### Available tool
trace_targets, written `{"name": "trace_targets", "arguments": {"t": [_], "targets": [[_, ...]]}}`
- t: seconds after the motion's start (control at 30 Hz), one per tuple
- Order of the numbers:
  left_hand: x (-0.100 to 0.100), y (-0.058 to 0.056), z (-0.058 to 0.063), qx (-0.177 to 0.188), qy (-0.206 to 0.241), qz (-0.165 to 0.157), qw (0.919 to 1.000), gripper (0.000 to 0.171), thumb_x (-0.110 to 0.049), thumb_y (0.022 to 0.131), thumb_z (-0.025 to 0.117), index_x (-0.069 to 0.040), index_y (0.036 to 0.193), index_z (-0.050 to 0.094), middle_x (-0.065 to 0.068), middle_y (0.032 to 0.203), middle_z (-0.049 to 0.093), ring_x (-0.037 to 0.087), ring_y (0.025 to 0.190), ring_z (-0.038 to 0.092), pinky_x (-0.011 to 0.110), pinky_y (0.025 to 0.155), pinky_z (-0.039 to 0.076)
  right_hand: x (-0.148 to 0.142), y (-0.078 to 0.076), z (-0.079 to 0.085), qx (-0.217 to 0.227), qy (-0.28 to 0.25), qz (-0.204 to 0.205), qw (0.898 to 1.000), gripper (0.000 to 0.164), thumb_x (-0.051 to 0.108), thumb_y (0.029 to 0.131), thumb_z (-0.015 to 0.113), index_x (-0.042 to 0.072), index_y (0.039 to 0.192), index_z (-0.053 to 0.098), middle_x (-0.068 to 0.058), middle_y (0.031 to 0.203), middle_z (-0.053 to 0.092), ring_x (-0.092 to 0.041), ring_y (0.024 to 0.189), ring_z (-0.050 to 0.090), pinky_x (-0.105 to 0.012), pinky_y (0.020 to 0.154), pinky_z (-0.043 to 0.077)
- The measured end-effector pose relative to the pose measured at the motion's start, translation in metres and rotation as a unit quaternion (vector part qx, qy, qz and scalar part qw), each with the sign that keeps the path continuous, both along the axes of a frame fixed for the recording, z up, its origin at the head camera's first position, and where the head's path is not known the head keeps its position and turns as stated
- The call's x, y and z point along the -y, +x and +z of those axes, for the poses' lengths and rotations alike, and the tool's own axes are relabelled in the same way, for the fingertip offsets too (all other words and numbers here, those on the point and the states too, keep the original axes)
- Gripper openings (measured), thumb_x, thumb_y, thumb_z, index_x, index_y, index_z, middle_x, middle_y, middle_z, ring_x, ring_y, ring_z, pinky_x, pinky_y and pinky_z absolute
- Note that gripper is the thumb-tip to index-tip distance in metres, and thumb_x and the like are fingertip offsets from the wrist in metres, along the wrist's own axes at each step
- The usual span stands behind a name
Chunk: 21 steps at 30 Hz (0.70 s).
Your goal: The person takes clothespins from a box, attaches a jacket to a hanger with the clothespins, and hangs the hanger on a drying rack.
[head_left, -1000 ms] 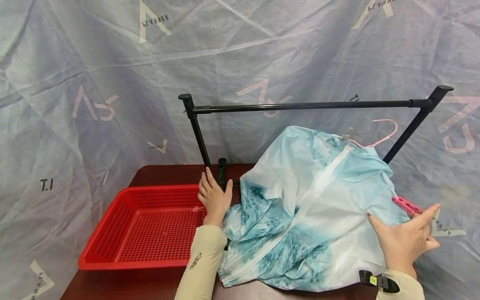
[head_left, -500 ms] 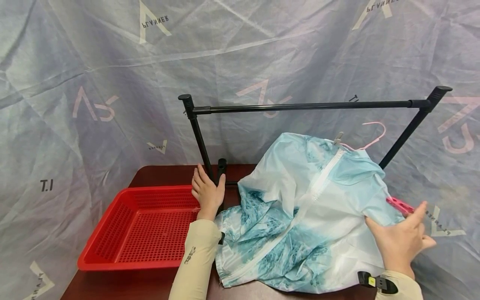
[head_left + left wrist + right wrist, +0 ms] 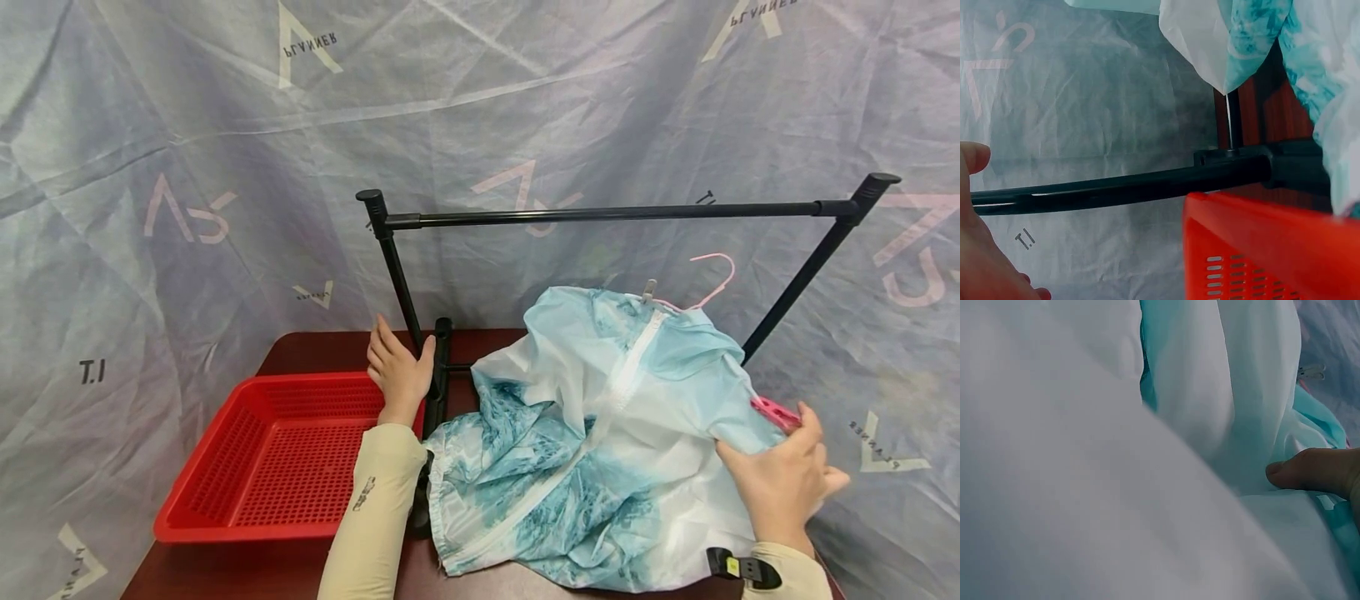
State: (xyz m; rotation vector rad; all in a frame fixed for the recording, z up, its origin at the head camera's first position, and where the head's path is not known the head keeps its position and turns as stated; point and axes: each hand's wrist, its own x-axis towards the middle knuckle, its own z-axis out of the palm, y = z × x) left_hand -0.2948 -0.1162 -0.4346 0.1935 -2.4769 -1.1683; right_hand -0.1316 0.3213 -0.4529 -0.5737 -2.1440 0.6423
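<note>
A white and light-blue zip jacket (image 3: 600,450) with darker teal patches lies slanted across the table, on a pink hanger whose hook (image 3: 723,279) points up and right. My right hand (image 3: 783,475) grips the jacket's right side, thumb on the front; the other fingers are partly hidden. Close by that hand, a pink clothespin (image 3: 775,412) sits at the jacket's shoulder, and a grey clip (image 3: 648,289) is at the collar. My left hand (image 3: 400,375), fingers stretched, is beside the left post (image 3: 1072,197) of a black rack, above a red basket's corner (image 3: 1254,212).
The black rack's top bar (image 3: 615,217) spans behind and above the jacket. On the left of the dark red table (image 3: 322,342) stands the red perforated basket (image 3: 202,533). A grey printed cloth (image 3: 225,125) hangs behind everything.
My right hand has moved left, and the jacket's upper part and the hanger have shifted left and down. My left hand has slid slightly left and upward in the head view.
</note>
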Motion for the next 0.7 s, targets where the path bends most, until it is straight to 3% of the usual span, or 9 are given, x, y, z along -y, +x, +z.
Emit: {"name": "trace_targets", "arguments": {"t": [0.3,0.57,0.7], "targets": [[0.006,-0.005,-0.002,-0.008,0.001,-0.010,0.9999,0.092,-0.048,0.098,0.053,-0.013,0.159,-0.007,0.020,0.161,0.004,0.041,0.145,0.005,0.061,0.108,0.011,0.005,0.000,-0.001,-0.008,0.031,0.023,0.999,0.104,0.012,0.054,0.089,0.002,0.143,0.036,-0.040,0.104,0.055,-0.055,0.087,0.046,-0.062,0.080,0.019],[0.011,-0.007,0.001,0.002,-0.006,-0.008,0.9999,0.093,-0.045,0.098,0.056,-0.010,0.159,-0.005,0.021,0.161,0.002,0.041,0.146,0.003,0.061,0.107,0.012,0.006,0.002,0.004,0.080,0.020,0.030,0.996,0.098,0.012,0.058,0.088,0.000,0.141,0.036,-0.035,0.108,0.052,-0.054,0.088,0.046,-0.064,0.074,0.024],[0.013,-0.008,0.001,0.009,-0.013,-0.008,0.9998,0.093,-0.050,0.098,0.053,-0.011,0.159,-0.007,0.021,0.161,0.001,0.040,0.146,0.003,0.060,0.107,0.013,0.006,0.003,0.004,0.098,0.033,0.043,0.994,0.097,0.012,0.059,0.089,0.000,0.140,0.036,-0.032,0.111,0.050,-0.053,0.090,0.045,-0.065,0.074,0.024]]}}
